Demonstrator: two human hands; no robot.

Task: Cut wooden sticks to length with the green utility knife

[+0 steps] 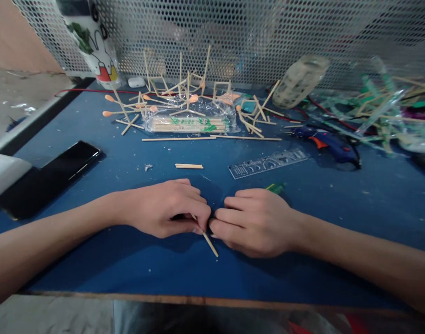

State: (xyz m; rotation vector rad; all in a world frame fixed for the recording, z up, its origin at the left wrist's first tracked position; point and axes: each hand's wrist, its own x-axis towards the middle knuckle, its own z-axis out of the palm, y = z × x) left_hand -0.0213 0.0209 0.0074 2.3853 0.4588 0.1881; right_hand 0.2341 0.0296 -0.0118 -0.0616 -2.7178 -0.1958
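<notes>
Desk [129,269]: left hand [174,208] near front middle, stick [211,247] between its fingers, one end pointing to the near edge. Right hand [256,222] just beside, on the right. Short sticks [189,166] behind left hand, ruler [268,163] behind right. Phone [52,181] far left; glue gun [332,144] right, past ruler. Farther back, long sticks [177,139] in front of packet [191,126]; stick frames [130,124] around it. Cup [94,48] back left, jar [301,82] back right, mesh panel [233,32] behind all
</notes>
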